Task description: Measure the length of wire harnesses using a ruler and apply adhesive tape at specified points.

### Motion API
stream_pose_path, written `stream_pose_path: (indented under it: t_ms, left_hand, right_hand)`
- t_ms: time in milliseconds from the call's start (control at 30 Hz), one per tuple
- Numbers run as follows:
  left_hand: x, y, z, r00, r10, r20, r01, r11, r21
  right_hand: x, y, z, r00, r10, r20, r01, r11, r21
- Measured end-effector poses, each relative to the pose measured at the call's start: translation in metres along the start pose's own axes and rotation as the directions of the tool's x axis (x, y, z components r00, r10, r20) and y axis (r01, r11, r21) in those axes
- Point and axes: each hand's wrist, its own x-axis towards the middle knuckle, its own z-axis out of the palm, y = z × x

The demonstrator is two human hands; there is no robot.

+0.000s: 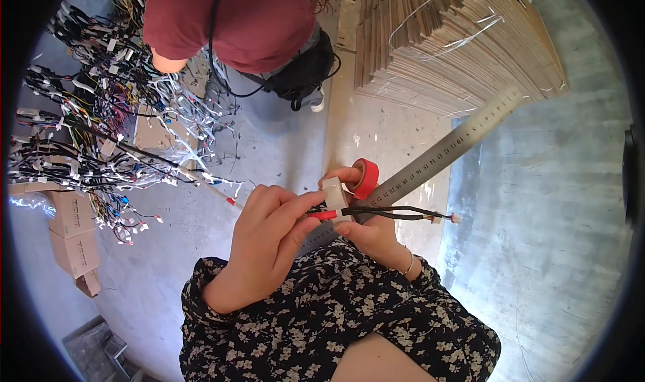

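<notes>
Brown boxes [72,217] stand at the left, by a big messy heap of wires [87,147]; I cannot see what is in them; the boxes have small dark print, too tiny to read; a long metal ruler [440,157] with dark numbers and lines slants up to the right from under the hands; the black cable [396,212] is between the two hands, its thin end poking out to the right; the left hand [265,237] has its grip pinching the red tape [322,215] on the cable; the right hand [376,237] has its grip closed on a pale piece [334,194], with a red tape roll [368,177] around one finger; grey floor [161,274] runs from the boxes to the left sleeve's edge; flat cardboard [457,53] is stacked at the top right.
</notes>
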Motion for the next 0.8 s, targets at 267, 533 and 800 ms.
stream_pose_path:
  t_ms: [267,533,800]
  left_hand:
    - [-0.004,0.002,-0.001,0.991,-0.130,-0.040,0.125,0.987,-0.105]
    - [0.001,-0.002,-0.007,1.000,-0.017,0.024,0.018,0.998,-0.055]
    - [0.004,-0.004,-0.013,0.999,0.024,0.031,-0.021,0.994,-0.103]
  right_hand:
    - [-0.002,0.004,0.004,0.997,-0.020,0.072,0.014,0.997,0.081]
    - [0.003,0.011,-0.005,0.982,-0.025,0.188,0.018,0.999,0.038]
    - [0.003,0.012,-0.002,0.976,-0.041,0.212,0.034,0.999,0.035]
